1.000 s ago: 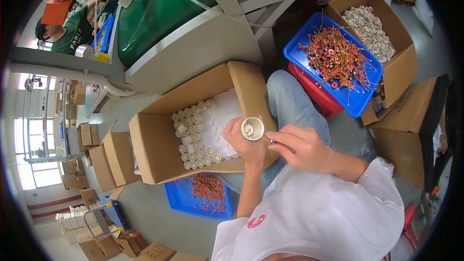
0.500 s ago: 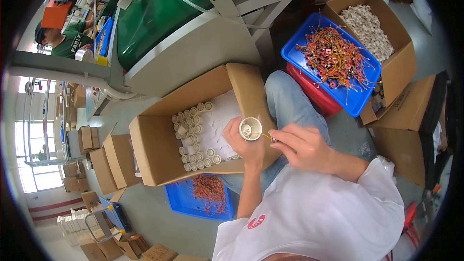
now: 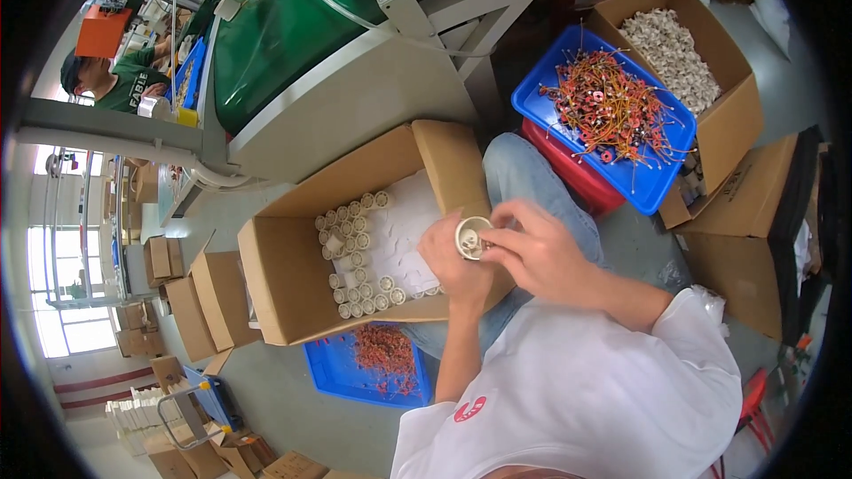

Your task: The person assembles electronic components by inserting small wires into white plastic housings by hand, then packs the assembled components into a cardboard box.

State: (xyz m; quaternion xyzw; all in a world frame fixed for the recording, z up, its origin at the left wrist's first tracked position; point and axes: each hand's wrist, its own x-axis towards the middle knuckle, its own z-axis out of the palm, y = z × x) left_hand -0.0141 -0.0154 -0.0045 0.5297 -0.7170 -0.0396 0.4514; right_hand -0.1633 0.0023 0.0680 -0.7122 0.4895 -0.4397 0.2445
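My left hand (image 3: 451, 264) is wrapped round a white plastic cup (image 3: 465, 236), its open mouth facing up and a small white fitting showing inside. The fingertips of my right hand (image 3: 540, 250) reach into the cup's mouth from the right, pinched together on a small wired part that they mostly hide. Both hands are over the near right edge of a cardboard box (image 3: 277, 288). Inside that box, several similar white cups (image 3: 357, 291) stand in groups on a white sheet (image 3: 404, 222).
A blue tray (image 3: 535, 96) heaped with red-and-yellow wired parts (image 3: 608, 102) rests on a red container (image 3: 568, 168). Behind it, a carton (image 3: 745, 120) holds small white pieces (image 3: 670, 53). Another blue tray (image 3: 333, 377) lies on the floor. A green conveyor (image 3: 293, 44) runs beyond, with a co-worker (image 3: 120, 80) at far left.
My right hand has moved up and left, bringing the wired part from beside the cup to its mouth. The yellow wire no longer shows. My left hand and the cup have shifted slightly right.
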